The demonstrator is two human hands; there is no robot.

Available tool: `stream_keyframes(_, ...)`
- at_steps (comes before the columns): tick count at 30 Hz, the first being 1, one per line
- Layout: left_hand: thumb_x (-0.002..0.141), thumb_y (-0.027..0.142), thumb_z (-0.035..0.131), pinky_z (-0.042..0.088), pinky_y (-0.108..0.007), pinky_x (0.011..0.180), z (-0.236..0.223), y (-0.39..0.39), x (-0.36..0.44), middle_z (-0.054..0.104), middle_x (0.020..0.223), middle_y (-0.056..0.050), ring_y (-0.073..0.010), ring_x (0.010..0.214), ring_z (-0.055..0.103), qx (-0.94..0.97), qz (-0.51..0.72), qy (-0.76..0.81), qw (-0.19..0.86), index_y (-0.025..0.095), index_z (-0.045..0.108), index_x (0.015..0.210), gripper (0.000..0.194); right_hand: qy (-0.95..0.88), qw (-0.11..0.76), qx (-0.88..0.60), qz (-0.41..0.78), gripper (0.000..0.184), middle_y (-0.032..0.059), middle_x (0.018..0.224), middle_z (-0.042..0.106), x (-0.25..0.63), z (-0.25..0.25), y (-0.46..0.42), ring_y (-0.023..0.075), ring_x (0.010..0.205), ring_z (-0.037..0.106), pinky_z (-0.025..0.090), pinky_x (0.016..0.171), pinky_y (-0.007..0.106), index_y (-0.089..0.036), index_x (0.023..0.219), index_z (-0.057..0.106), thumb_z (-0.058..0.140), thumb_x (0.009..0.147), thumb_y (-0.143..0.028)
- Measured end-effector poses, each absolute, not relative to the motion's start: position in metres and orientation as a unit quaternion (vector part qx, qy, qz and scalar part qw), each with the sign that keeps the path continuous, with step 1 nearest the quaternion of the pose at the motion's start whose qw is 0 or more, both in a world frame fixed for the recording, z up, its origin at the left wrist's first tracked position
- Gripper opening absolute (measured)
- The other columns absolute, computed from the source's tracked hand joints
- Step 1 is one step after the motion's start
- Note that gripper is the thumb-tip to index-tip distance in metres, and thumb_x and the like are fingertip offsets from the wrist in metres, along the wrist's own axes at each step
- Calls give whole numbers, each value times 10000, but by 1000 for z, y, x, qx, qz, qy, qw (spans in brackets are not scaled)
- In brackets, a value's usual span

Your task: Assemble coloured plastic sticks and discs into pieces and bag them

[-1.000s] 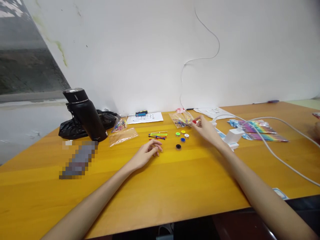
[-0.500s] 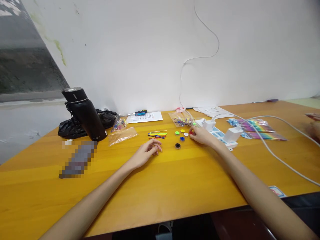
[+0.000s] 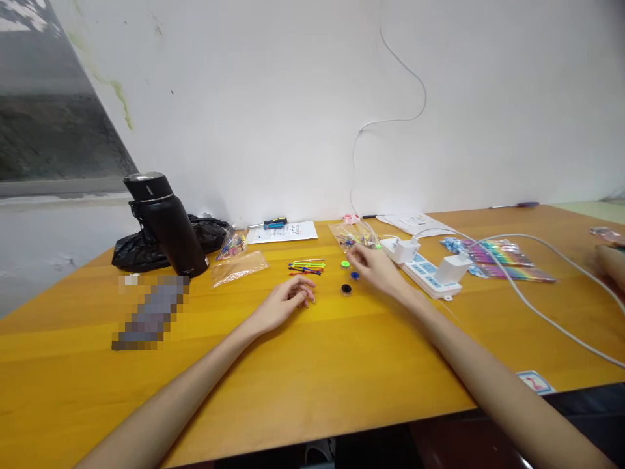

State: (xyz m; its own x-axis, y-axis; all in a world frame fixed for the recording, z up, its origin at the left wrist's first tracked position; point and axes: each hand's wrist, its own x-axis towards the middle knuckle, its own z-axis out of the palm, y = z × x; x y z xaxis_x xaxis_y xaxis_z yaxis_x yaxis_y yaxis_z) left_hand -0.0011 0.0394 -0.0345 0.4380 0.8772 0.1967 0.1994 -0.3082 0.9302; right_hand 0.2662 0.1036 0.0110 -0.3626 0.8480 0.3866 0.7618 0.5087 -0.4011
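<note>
My left hand (image 3: 286, 304) rests on the table with its fingers loosely bent and apart, nothing visible in them. Just beyond it lies a small pile of thin coloured plastic sticks with arrow-like ends (image 3: 306, 266). My right hand (image 3: 375, 268) is over the group of small coloured round pieces, fingers curled together and fingertips pointing down. What is between those fingertips is hidden. Left of it I see a green round piece (image 3: 345, 265), a blue round piece (image 3: 355, 276) and a black round piece (image 3: 346, 289). The yellow, white and red ones are out of sight.
A white power strip (image 3: 430, 277) with plugged-in adapters and cables stands right of my hand. Bags of small parts (image 3: 351, 236), a black bottle (image 3: 168, 225), a pixelated flat object (image 3: 153, 312) and rainbow-coloured packs (image 3: 508, 259) lie around. Another person's hand (image 3: 612, 264) shows at far right.
My right hand has moved left and slightly up from the red round piece, now covering the spot of the yellow and white ones. My left hand stays put. The other person's hand has shifted.
</note>
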Motion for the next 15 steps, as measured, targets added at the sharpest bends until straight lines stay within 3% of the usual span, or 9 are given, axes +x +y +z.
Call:
stream_keyframes(6, 914, 250, 448, 382, -275, 666, -31, 50, -18, 604, 734, 7, -163, 687, 536, 710, 387, 530, 255, 197, 641, 1023, 228, -944, 120, -289, 102, 294, 30, 725, 640, 214, -2, 59, 136, 604, 493, 283, 609, 267, -197, 764, 574, 469, 998, -341)
stream_keyframes(15, 931, 261, 426, 431, -307, 798, -41, 56, -30, 684, 926, -45, -220, 884, 623, 772, 311, 522, 188, 212, 639, 1053, 250, -919, 154, -312, 187, 218, -3, 712, 616, 208, -13, 63, 110, 601, 483, 268, 586, 240, -190, 832, 592, 523, 981, -332)
